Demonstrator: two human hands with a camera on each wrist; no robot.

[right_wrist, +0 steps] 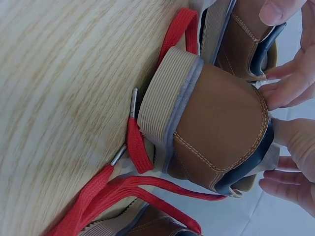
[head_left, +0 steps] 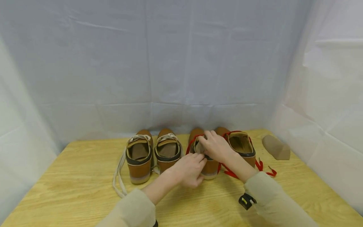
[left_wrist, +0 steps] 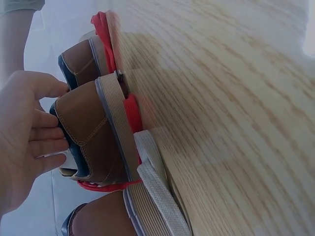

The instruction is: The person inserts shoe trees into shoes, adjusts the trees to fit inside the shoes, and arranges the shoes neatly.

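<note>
While between both hands (head_left: 202,159), red-laced shoe (head_left: 209,167) lengthwise, toe away.

Four shoes (head_left: 167,151) in a row at the back of the table (head_left: 71,189), heels toward the viewer. Both hands (head_left: 190,170) at the third shoe from the left (head_left: 208,167). A separate wedge-shaped piece (head_left: 276,147) right of the row.

Head view high, looking down table (head_left: 85,189); wrist views close, sharing red-laced shoe (right_wrist: 216,132) heel
</note>
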